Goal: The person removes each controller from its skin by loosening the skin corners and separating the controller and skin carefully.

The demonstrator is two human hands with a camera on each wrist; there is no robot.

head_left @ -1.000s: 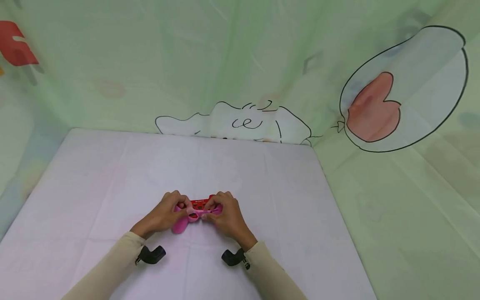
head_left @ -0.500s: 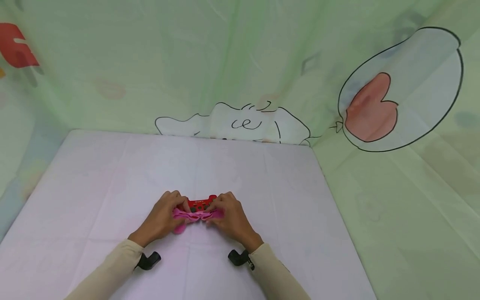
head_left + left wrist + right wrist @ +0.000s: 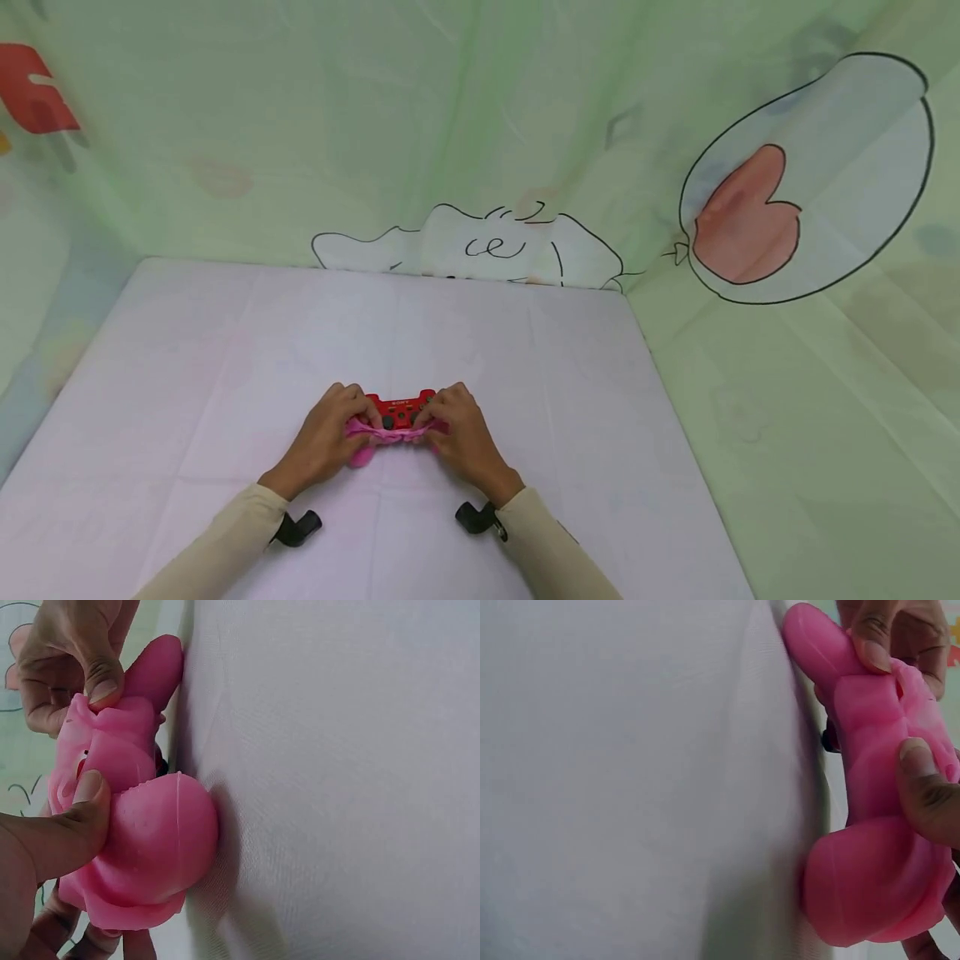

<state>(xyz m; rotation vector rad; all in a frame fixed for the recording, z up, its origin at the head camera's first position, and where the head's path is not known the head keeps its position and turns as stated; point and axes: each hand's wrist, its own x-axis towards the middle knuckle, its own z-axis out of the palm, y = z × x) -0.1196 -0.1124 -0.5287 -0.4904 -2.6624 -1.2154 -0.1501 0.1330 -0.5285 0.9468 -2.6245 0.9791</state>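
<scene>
A red game controller [image 3: 401, 406] lies on the white table, its upper face and "SONY" lettering showing in the head view. A soft pink silicone controller cover [image 3: 397, 435] wraps its near side, with the opening's edge bunched across the front. My left hand [image 3: 327, 429] pinches the cover near the left grip, thumb on the near side and fingers over the top. On the other end, my right hand [image 3: 463, 433] pinches the same edge. The wrist views show the cover's rounded grip [image 3: 169, 832] beneath the left thumb and its other grip [image 3: 855, 881] below the right thumb.
A white cloth-covered table [image 3: 225, 358] stretches around the hands. Pale green curtain [image 3: 375, 125] with printed drawings stands behind it and at the sides. Black wrist devices [image 3: 300, 527] sit at both sleeves.
The pink cover's edge has been drawn down toward the person, and more of the red controller's face shows. Both hands have shifted slightly while keeping their pinch.
</scene>
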